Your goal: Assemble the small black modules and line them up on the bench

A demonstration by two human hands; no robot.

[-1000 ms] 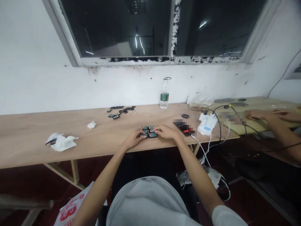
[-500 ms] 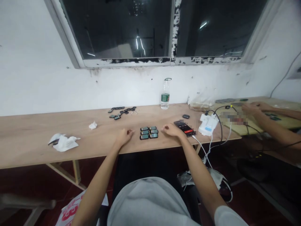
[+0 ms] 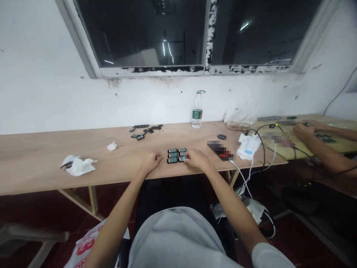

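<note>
Several small black-rimmed rectangular pieces with grey-green faces (image 3: 172, 155) lie in two neat columns on the wooden table. My right hand (image 3: 195, 158) is at the right column, its fingertips closed on the edges of the nearest right-hand piece (image 3: 182, 158). That piece is partly covered by the fingers and still lies in line with the others. To the left of the columns, my left hand (image 3: 153, 163) rests by the table's front edge. Its fingers are curled in, and nothing shows between them.
Loose dark pieces (image 3: 139, 136) and small pale bits lie farther back. A water bottle (image 3: 197, 113) stands near the wall. To the right are a phone (image 3: 220, 150) on a cable, a white power strip (image 3: 248, 146) and a co-worker's hands (image 3: 304, 128). Crumpled tissue (image 3: 80, 166) lies left.
My right hand has moved left from beside the phone onto the right column of pieces. The left hand stays beside the group, its fingers slightly shifted. The view has moved a little.
</note>
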